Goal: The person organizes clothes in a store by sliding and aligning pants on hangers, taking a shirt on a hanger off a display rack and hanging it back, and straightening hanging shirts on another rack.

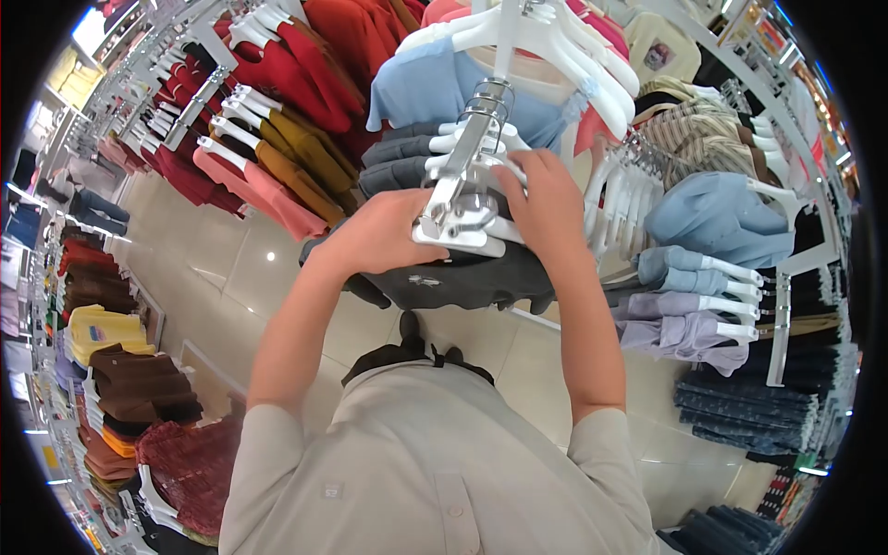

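Note:
In the head view a metal display arm [453,180] points toward me, with white hangers [462,242] hooked along it. A black garment [435,285] with a small pale emblem hangs from the front ones. At the left side of these hangers is my left hand [384,233], closed on the front hanger with its thumb on the near side; the other fingers are partly hidden. On the right side my right hand [541,199] curls its fingers round white hangers just behind. Dark grey folded-looking garments [402,157] hang farther along the arm.
A light blue top [425,83] hangs high behind the display arm. Red, mustard and pink garments [264,194] fill the rack at left; blue and lilac ones [684,319] hang at right. Brown tops [143,384] line the lower left. Pale tiled floor [222,259] shows between racks.

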